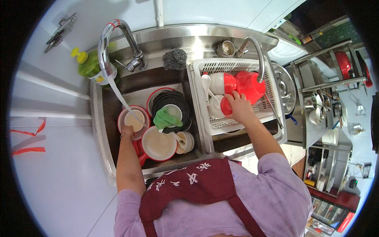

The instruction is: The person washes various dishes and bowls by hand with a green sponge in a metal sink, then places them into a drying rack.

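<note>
My left hand is in the left sink basin, at the near rim of a small white bowl that sits over a red-rimmed bowl; its fingers are mostly hidden. Water from the left faucet runs into the small bowl. My right hand reaches into a white plastic basket, its fingers on a red and white bowl. Beside it lie more red and white bowls and white spoons. A green cloth lies on stacked black dishes, near a red-handled white pan.
A green soap bottle with a yellow pump stands behind the left basin. Dark scouring pads rest on the ledge. The right faucet arches over the basket. A metal lid is at the right, by a counter with pots.
</note>
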The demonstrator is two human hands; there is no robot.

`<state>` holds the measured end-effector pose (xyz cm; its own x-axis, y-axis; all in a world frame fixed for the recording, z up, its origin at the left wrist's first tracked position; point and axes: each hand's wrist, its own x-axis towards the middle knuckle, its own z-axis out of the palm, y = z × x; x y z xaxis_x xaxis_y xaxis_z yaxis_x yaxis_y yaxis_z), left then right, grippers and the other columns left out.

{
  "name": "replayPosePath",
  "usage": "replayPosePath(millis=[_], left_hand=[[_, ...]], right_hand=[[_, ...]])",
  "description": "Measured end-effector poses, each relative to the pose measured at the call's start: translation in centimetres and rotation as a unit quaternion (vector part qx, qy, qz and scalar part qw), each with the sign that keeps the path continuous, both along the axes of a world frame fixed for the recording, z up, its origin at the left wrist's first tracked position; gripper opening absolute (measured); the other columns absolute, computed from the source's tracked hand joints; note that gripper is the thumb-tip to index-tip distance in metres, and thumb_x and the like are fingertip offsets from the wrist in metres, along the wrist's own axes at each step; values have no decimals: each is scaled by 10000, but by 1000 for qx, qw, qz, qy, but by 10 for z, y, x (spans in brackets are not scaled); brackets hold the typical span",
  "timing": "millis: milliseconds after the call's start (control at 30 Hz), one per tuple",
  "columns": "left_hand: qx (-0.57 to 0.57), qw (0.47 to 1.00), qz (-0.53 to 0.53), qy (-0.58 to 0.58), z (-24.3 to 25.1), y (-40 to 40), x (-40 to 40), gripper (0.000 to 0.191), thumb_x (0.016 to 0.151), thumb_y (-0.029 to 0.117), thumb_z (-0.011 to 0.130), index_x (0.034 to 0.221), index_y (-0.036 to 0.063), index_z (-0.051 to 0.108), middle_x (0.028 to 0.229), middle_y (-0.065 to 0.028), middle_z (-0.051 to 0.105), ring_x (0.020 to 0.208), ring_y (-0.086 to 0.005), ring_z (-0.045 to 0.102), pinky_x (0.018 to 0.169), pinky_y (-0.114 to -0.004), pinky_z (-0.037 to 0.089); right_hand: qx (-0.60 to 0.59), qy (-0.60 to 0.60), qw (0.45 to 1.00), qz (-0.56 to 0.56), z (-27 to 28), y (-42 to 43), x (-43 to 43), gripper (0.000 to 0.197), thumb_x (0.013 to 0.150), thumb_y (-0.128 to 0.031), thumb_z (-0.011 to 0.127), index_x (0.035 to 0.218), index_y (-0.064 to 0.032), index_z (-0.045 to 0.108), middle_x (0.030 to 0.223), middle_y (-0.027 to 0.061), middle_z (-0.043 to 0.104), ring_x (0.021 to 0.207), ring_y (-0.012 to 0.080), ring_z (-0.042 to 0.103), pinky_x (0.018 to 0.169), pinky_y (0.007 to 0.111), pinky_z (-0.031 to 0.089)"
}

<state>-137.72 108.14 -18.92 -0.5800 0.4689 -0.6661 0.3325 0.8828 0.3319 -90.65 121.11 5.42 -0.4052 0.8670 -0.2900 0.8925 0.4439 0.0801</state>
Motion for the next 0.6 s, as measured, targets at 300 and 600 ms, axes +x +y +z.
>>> replayPosePath(millis=[300, 600], left_hand=[[194, 930, 227, -213, 58, -18, 35, 424, 768, 84, 463, 1173, 5, 366, 1027, -133, 535, 769, -245, 604, 538, -317, 529], [322, 940, 35, 105, 126, -26, 54, 559, 763, 94, 524, 1269, 78, 288, 1077, -216, 458, 885, -373, 559, 676, -423, 502]], right_hand=[[14, 52, 998, 27, -44, -14, -22, 822, 579, -314, 757, 1256, -106, 341, 1280, 132, 350, 1123, 352, 399, 856, 465, 433], [-127, 295, 930, 177, -29, -31, -151, 338, 739, -183, 588, 1038, -33, 537, 1086, 194, 531, 968, 302, 551, 831, 398, 442]])
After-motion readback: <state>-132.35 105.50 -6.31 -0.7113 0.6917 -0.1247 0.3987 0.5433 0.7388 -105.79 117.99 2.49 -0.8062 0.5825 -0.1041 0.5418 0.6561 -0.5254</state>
